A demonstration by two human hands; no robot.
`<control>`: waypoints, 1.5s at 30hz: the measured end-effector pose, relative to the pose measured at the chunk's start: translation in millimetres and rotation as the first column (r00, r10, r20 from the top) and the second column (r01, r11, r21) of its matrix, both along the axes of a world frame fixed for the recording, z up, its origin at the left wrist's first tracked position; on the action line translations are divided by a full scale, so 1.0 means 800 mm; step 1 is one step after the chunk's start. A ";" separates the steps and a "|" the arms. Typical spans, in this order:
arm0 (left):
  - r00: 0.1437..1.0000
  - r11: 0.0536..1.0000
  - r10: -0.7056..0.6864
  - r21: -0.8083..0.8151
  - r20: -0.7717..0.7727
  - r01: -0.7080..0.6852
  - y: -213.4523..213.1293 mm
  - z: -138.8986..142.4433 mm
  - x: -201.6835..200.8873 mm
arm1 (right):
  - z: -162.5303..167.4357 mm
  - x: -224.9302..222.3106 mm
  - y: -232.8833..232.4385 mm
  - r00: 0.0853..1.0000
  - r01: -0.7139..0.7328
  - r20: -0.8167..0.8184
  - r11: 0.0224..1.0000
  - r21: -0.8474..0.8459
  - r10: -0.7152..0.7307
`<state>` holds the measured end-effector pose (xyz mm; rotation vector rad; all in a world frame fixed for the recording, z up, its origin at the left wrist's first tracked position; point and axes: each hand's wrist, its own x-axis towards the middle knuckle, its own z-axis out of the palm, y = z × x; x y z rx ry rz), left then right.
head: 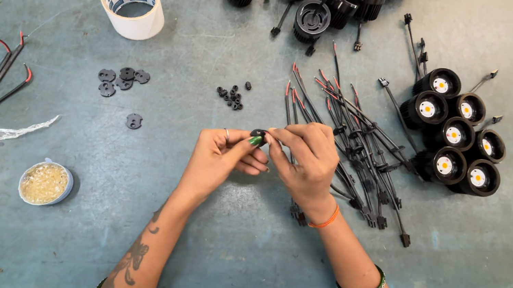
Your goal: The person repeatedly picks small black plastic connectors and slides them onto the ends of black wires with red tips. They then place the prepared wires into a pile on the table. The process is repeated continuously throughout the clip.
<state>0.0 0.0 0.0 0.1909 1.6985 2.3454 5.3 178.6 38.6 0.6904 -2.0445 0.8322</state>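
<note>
Black disc point(259, 135), a small round part, sits pinched between both my hands above the middle of the blue counter point(199, 238). My left hand point(221, 156) grips it with thumb and forefinger, and my right hand point(309, 160) closes its fingers on the same piece from the other side, so neither is slack. As I judge it, the risk is a slip: the disc is tiny, and a loosened pinch would drop it among the cable leads point(353, 146) just beside my right hand. Counted: seven lamp housings point(456, 136) with pale centres at right, one tape roll point(132, 6), one small dish of pale bits point(46, 183), five loose discs point(121, 81) at left.
</note>
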 end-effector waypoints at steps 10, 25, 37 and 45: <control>0.999 1.000 0.013 -0.008 -0.035 -0.013 -0.002 0.006 -0.001 | 0.005 -0.002 -0.005 1.000 0.006 -0.003 1.000 0.011 -0.005; 0.998 0.991 0.042 -0.130 0.038 -0.037 -0.013 0.042 -0.003 | 0.019 -0.009 -0.021 0.989 -0.036 0.142 0.995 -0.097 0.050; 0.972 0.857 0.130 -0.471 -0.198 -0.211 -0.024 0.066 -0.003 | 0.036 -0.013 -0.026 0.976 -0.111 0.194 0.993 0.041 0.101; 0.909 0.761 0.102 -0.557 -0.405 -0.333 -0.029 0.068 -0.001 | 0.042 -0.009 -0.036 0.977 -0.086 0.200 0.996 0.032 0.078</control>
